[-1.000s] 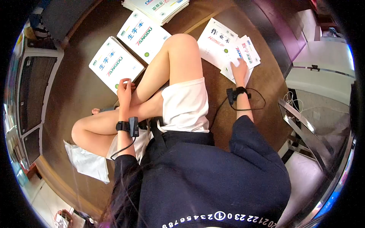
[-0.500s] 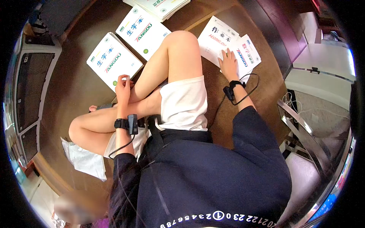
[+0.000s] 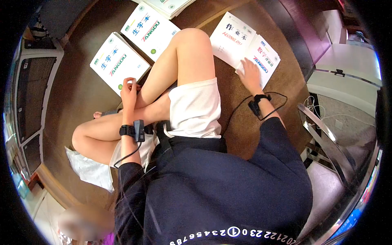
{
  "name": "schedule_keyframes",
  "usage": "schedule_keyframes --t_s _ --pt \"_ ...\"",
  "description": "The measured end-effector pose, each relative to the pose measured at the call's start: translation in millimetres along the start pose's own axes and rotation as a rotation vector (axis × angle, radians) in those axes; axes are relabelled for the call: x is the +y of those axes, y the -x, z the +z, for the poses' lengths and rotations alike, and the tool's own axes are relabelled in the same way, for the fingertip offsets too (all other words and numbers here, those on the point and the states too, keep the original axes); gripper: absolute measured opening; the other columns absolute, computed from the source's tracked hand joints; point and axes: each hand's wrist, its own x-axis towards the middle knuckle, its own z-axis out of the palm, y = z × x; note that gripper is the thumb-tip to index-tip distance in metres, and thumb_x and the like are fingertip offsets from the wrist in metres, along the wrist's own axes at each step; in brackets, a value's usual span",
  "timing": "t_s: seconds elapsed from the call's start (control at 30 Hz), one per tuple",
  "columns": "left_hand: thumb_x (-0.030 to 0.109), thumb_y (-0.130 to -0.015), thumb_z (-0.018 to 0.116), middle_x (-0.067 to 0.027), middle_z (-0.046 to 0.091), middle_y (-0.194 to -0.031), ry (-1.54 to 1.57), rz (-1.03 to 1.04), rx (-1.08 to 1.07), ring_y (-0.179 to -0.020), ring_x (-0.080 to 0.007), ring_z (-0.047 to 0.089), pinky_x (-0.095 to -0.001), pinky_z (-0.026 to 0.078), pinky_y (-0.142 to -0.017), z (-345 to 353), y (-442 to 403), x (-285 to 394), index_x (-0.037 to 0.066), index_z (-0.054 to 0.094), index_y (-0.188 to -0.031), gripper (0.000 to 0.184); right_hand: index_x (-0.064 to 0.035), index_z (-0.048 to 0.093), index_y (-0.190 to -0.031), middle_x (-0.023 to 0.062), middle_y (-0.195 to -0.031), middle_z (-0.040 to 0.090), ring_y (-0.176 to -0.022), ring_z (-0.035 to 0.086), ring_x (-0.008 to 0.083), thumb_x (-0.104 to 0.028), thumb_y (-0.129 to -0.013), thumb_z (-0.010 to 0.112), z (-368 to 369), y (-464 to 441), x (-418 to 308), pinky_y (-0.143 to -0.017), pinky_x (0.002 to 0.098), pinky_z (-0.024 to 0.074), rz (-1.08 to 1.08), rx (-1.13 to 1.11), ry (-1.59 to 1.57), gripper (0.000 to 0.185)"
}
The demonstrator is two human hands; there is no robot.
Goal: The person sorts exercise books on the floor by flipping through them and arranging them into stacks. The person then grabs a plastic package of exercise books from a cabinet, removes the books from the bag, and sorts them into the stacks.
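My right hand (image 3: 250, 77) lies with its fingers stretched out flat on the lower left part of a white maths exercise book (image 3: 267, 61) marked TANGDU. That book touches or slightly overlaps a white HONGDU exercise book (image 3: 232, 38) at its left. My left hand (image 3: 128, 94) has its fingers curled in, beside the lower corner of a stack of TANGDU character exercise books (image 3: 118, 63). Nothing shows in its fingers, and the thumb is partly hidden. A second stack of character exercise books (image 3: 149, 28) lies beyond it.
Another pile of books (image 3: 173, 6) sits at the top edge. My crossed legs (image 3: 194, 57) are between the stacks and the right-hand books. A whitish plastic bag (image 3: 90, 169) lies at left. A metal-framed chair (image 3: 322, 130) stands at right. A blurred person (image 3: 85, 222) is at lower left.
My right hand has drawn back toward me and slightly right. The maths book under it has turned and shifted a little, showing more of the HONGDU book. My left hand stays beside the stack.
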Motion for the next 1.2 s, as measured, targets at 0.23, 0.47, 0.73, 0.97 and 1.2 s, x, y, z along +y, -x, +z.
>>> schedule_keyframes --t_s 0.23,0.47,0.73,0.97,1.2 --pt "0.017 -0.091 0.055 -0.0118 0.066 -0.070 -0.011 -0.020 0.021 -0.065 -0.0149 0.065 -0.0272 0.048 -0.056 3 2 7 0.003 0.055 -0.102 0.017 -0.0044 0.047 -0.126 0.0195 -0.126 0.050 -0.119 0.044 0.0361 -0.043 -0.080 0.062 34 -76 122 -0.099 0.0450 0.0351 0.484 0.104 0.002 0.062" --pt "0.015 -0.091 0.055 -0.0118 0.065 -0.069 -0.106 0.011 0.045 -0.063 -0.0164 0.064 -0.0291 0.047 -0.056 5 4 14 0.005 0.055 -0.102 0.016 -0.0009 0.045 -0.129 0.0227 -0.128 0.048 -0.120 0.044 0.0364 -0.050 -0.079 0.059 32 -110 145 -0.100 0.0429 0.0352 0.491 -0.140 -0.040 0.071" --pt "0.016 -0.087 0.053 -0.0207 0.063 -0.071 -0.179 0.051 0.143 -0.066 -0.0329 0.062 -0.0411 0.046 -0.060 13 -5 -6 0.006 0.054 -0.099 0.016 0.0045 0.049 -0.123 0.0241 -0.124 0.052 -0.117 0.048 0.0360 -0.040 -0.080 0.065 50 -99 146 -0.101 0.0398 0.0352 0.251 0.062 -0.212 0.064" --pt "0.016 -0.080 0.062 -0.0106 0.064 -0.081 -0.435 0.245 0.385 -0.073 -0.0308 0.062 -0.0411 0.049 -0.062 3 8 16 0.011 0.057 -0.096 0.017 0.0020 0.049 -0.123 0.0188 -0.125 0.052 -0.119 0.046 0.0325 -0.020 -0.089 0.056 11 -122 53 -0.101 0.0384 0.0346 0.111 0.266 -0.294 0.041" --pt "0.017 -0.078 0.066 -0.0076 0.059 -0.076 -0.397 0.337 0.567 -0.066 -0.0247 0.059 -0.0352 0.048 -0.056 -4 9 24 0.009 0.058 -0.088 0.014 -0.0028 0.057 -0.115 0.0117 -0.116 0.059 -0.109 0.053 0.0273 -0.010 -0.086 0.057 -54 -130 -159 -0.096 0.0363 0.0378 -0.092 0.419 -0.787 0.029"
